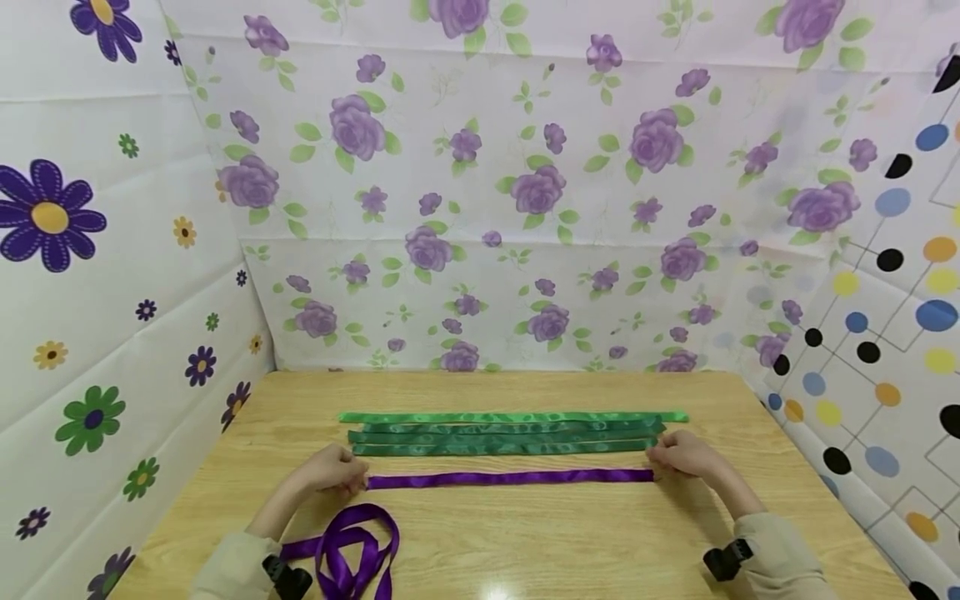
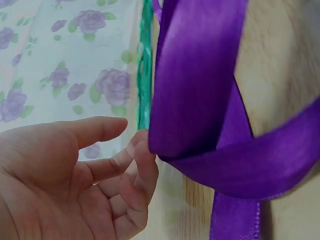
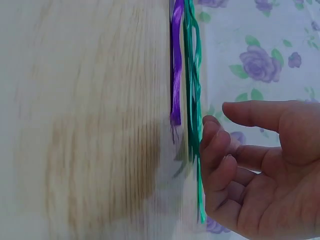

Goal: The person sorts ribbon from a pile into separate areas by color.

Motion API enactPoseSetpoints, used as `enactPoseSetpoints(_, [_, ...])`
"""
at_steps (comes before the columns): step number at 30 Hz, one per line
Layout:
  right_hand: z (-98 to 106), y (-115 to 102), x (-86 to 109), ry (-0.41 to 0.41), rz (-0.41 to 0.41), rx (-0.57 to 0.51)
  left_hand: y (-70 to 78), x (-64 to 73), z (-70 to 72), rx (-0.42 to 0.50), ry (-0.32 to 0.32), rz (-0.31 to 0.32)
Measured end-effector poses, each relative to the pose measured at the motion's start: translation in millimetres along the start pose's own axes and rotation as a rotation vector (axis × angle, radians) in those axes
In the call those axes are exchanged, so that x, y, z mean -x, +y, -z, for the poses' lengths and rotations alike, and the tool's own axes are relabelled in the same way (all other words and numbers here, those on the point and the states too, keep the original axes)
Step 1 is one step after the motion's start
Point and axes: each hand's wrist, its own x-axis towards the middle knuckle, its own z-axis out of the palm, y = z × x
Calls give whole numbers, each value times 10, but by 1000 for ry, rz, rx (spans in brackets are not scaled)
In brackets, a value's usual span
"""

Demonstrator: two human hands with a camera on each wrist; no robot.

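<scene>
A narrow purple ribbon strip (image 1: 510, 478) lies flat and nearly straight across the table. At its left end is my left hand (image 1: 335, 469), thumb apart from the loosely bent fingers in the left wrist view; whether a fingertip touches the ribbon is hard to tell. My right hand (image 1: 684, 454) is at the strip's right end, beside the ends of the dark green ribbons (image 1: 502, 438). The right wrist view shows its thumb raised away from the curved fingers, nothing between them, and the strip's frayed end (image 3: 175, 120) lying free.
A bright green ribbon (image 1: 517, 417) lies behind the dark green ones. Loose loops of purple ribbon (image 1: 382, 518) are heaped at the front left. Flowered cloth (image 1: 487, 208) hangs behind the wooden table (image 1: 540, 533), with patterned cloths at both sides.
</scene>
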Motion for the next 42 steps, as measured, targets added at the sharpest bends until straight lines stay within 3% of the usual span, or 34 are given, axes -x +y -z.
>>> enactPoseSetpoints(11, [-130, -195, 9, 36, 32, -62, 60, 138, -34, -77, 29, -21])
enactPoseSetpoints(18, [-223, -309, 23, 114, 16, -70, 156, 214, -91, -71, 64, -33])
enactPoseSetpoints(30, [-300, -481, 26, 100, 138, -108, 214, 244, -126, -160, 103, -119])
enactPoseSetpoints(36, [-332, -600, 53, 78, 173, -130, 243, 264, -124, -183, 84, -158])
enactPoseSetpoints(42, [-413, -641, 59, 79, 191, -135, 207, 224, -107, -148, 15, -226])
